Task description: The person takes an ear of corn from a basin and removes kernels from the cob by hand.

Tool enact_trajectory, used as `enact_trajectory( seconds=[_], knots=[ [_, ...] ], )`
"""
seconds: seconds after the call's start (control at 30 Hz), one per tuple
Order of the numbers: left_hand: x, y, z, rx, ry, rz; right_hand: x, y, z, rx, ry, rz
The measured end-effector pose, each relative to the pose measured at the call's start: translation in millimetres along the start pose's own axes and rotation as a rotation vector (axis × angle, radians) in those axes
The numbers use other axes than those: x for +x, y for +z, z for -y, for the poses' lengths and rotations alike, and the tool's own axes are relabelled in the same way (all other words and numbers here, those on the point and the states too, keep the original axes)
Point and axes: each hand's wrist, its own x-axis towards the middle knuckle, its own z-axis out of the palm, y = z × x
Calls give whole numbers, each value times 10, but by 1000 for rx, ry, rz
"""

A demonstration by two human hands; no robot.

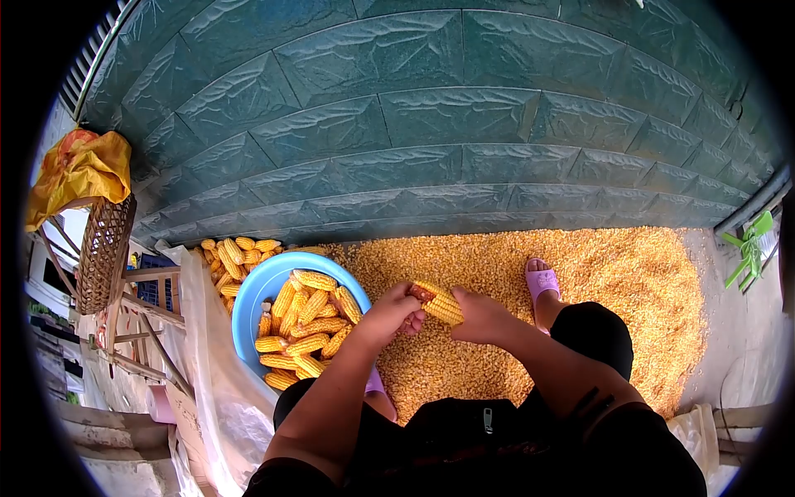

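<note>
An ear of corn [441, 306] is held between my two hands, above loose kernels. Its left end shows a reddish, bare patch of cob; yellow kernels cover the rest. My left hand [396, 313] is closed at that bare end, fingers curled. At the other end my right hand [479, 317] grips the ear from the right. Just left of my left forearm stands a blue basin [245, 319] holding several yellow ears of corn [313, 306]. Loose corn kernels [464, 364] spread thickly over the ground beneath both hands.
More ears of corn [236, 253] lie behind the basin against a green tiled wall [455, 108]. Pink sandals [542, 280] are on my feet among the kernels. At left are a woven basket [106, 248], a yellow bag [91, 170] and plastic sheeting [219, 364]. A green plant [752, 247] stands right.
</note>
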Motion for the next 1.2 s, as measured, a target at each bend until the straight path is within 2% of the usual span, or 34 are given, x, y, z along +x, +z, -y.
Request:
enact_trajectory(
  seconds=[0.13,0.2,0.23,0.3,0.33,0.4,0.5,0.67,0.73,0.83,0.87,0.9,0.93,1.03,1.13,1.2],
  knots=[
    [15,-71,11,-14,19,47,33,-81,-9,148,1,43],
    [-35,-42,-49,-25,129,23,5,-271,132,384,154,296],
    [-79,-32,-90,-26,129,22,9,-266,107,384,153,297],
    [-172,-8,-199,-211,154,170,10,-274,53,641,52,434],
    [-163,-16,-206,-300,150,250,-7,-291,49,640,52,435],
    [-161,-18,-195,-332,161,291,-71,-385,122,908,10,507],
    [-157,-14,-178,-385,182,341,-91,-400,114,1030,-6,494],
    [-133,8,-140,-295,205,263,-86,-414,111,1038,57,518],
    [-165,87,-163,-214,182,111,-84,-424,111,1035,73,527],
    [-140,122,-87,-202,205,46,-69,-418,119,1029,87,566],
    [-120,159,-64,-203,205,45,-39,-372,104,842,67,546],
    [-95,207,-42,-142,172,-59,-21,-336,91,654,47,523],
    [-75,228,-28,-81,140,-163,-19,-318,82,653,47,524],
    [-45,186,-2,-103,119,-78,-25,-263,96,603,-7,463],
    [-82,187,-97,-28,131,-100,-49,-294,129,746,20,457],
    [-74,145,-81,11,129,-103,-47,-344,138,595,57,396]
  ],
)
